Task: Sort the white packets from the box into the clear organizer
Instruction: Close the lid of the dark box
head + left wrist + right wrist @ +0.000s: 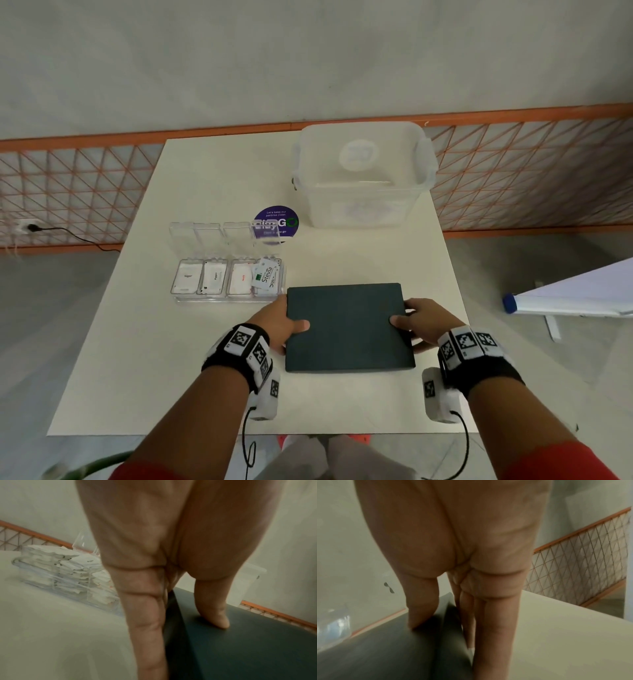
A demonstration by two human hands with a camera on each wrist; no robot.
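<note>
We hold the dark box [349,327] with both hands on the white table [137,377], just in front of us. Our left hand [274,323] grips its left edge, with the thumb lying on the lid and the fingers going down along the side; our right hand [423,320] grips the right edge in the same way. So each hand pinches the box between the thumb on top and the fingers at the side. The box lies flat, and its long axis runs from left to right, between our two hands. The clear organizer [227,279] stands just beyond the left far corner of the box, nearer to our left hand, with its lids standing open. The white packets [214,277] that we can see are already in its four compartments, and some in the rightmost one stick out over the rim. The box is closed, so we cannot tell if more packets are inside. We judge that the sorting is near its end, or that the lid must be lifted next.
</note>
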